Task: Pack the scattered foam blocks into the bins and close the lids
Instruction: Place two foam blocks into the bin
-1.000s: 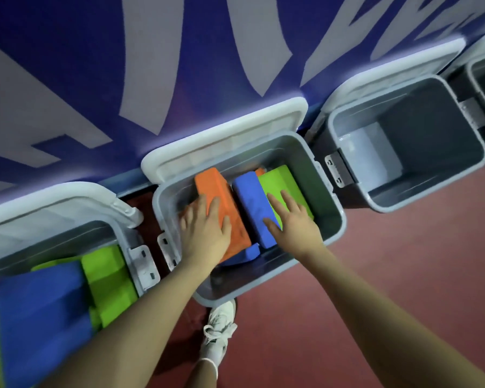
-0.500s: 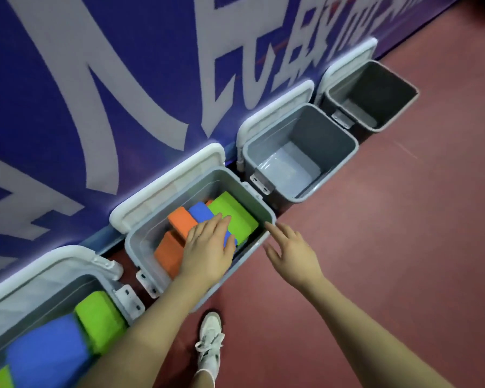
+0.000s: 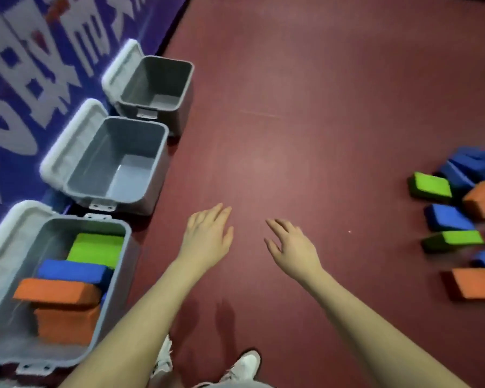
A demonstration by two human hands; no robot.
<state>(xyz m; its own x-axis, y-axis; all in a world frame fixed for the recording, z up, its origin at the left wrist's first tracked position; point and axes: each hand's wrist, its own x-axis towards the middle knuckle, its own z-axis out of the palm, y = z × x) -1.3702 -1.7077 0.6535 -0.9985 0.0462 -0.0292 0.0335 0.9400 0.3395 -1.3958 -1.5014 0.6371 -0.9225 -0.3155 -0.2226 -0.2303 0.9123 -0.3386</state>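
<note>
Three grey bins stand with lids open along the blue wall on the left. The nearest bin point(image 3: 118, 278) holds a green block point(image 3: 95, 249), a blue block point(image 3: 73, 271) and orange blocks point(image 3: 56, 292). The middle bin point(image 3: 157, 163) and the far bin point(image 3: 184, 88) hold nothing. Several loose foam blocks point(image 3: 459, 214), blue, green and orange, lie scattered on the floor at the right edge. My left hand point(image 3: 207, 233) and my right hand point(image 3: 291, 245) hover over the red floor between the bins and the pile, fingers straight, holding nothing.
A blue banner wall point(image 3: 25, 79) with white lettering runs behind the bins. Red floor point(image 3: 305, 107) stretches between the bins and the scattered pile. White shoes point(image 3: 241, 365) show at the bottom edge.
Both hands have come out of the nearest bin and now hang over the floor. The view has swung right, bringing the scattered pile into sight.
</note>
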